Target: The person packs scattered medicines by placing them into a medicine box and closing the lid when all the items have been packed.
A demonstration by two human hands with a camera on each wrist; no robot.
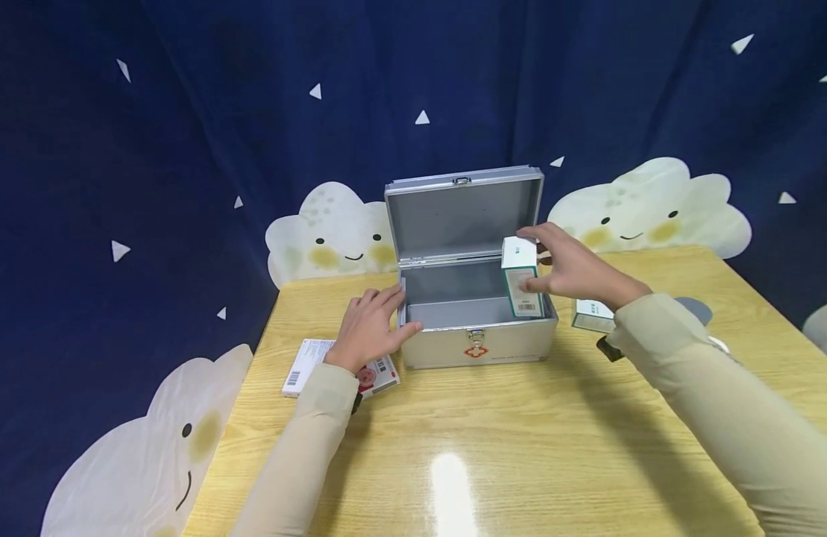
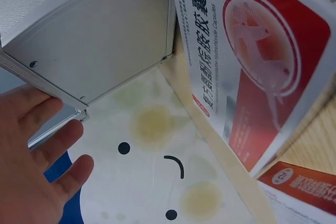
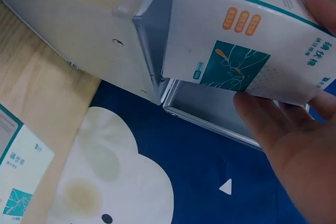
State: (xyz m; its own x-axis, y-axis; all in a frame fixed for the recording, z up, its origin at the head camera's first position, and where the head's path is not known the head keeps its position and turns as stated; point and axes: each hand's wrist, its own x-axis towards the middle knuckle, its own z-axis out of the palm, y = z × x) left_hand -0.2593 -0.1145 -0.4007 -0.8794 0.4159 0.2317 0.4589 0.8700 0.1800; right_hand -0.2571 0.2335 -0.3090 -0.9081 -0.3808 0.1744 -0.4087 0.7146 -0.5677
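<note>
An aluminium first-aid case (image 1: 480, 347) with a red cross stands on the table, its lid (image 1: 463, 220) raised. My right hand (image 1: 577, 268) grips a white and teal medicine box (image 1: 520, 276), upright, its lower end inside the case's right end. In the right wrist view the thumb and fingers hold that box (image 3: 210, 30) from opposite sides. My left hand (image 1: 371, 328) rests at the case's left rim, fingers spread; the left wrist view shows its fingertips (image 2: 71, 132) by the edge. Below it lies a white and red capsule box (image 1: 379, 375), partly hidden by the hand.
A second white and teal box (image 1: 593, 315) lies right of the case, partly behind the right forearm. A grey round object (image 1: 695, 307) is beyond that arm. Another orange and white box (image 2: 299, 184) shows in the left wrist view. A dark blue curtain (image 1: 359, 45) hangs behind the table.
</note>
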